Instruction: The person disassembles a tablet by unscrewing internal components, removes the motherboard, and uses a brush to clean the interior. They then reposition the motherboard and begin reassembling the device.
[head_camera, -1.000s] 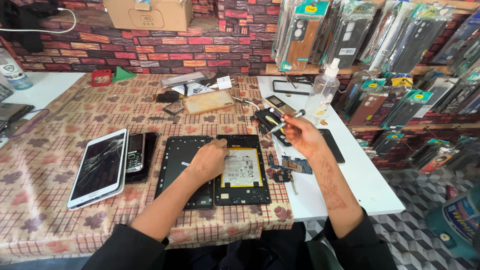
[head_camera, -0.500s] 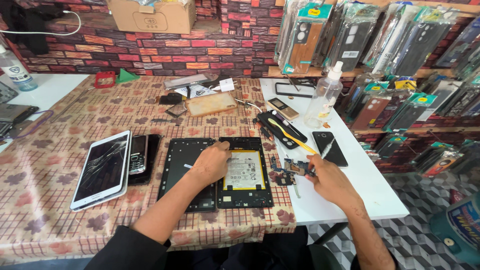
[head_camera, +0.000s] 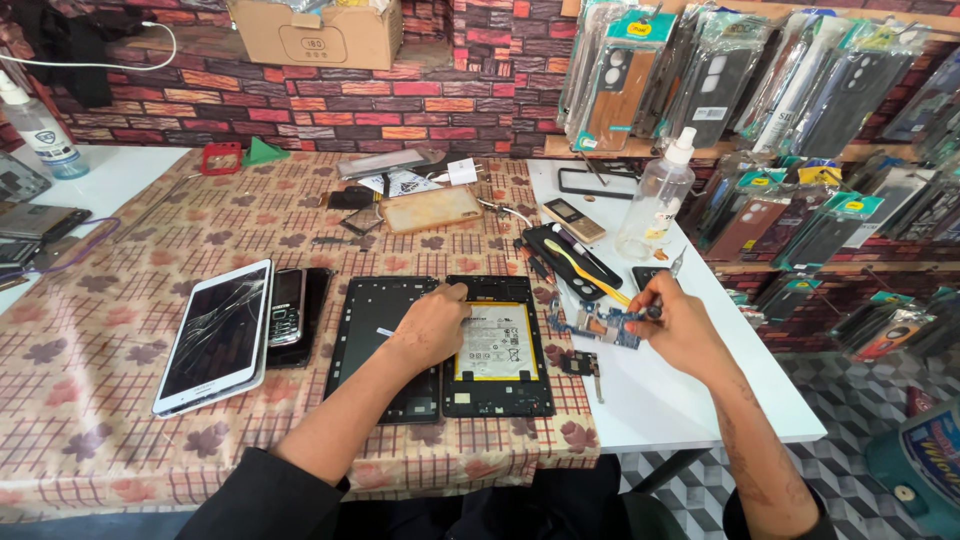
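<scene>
The left hand (head_camera: 432, 325) lies palm down with loosely curled fingers across the seam between a black tablet frame (head_camera: 380, 345) and the opened tablet (head_camera: 498, 345), whose pale battery (head_camera: 497, 343) faces up; it presses on them rather than gripping anything. Both pieces rest flat on the bench (head_camera: 120, 400), on its leaf-patterned cloth, close to the near edge. The right hand (head_camera: 678, 325) is over the white part of the bench, fingers pinched together on a thin dark tool (head_camera: 648, 313), probably a screwdriver or tweezers, though the view is too small to be sure. Its tip meets a small blue circuit board (head_camera: 597, 325) just right of the opened tablet. A white tablet with a cracked screen (head_camera: 217, 335) lies further left, beside a dark keypad phone (head_camera: 287, 307). A clear spray bottle (head_camera: 656, 196) stands behind the right hand.
</scene>
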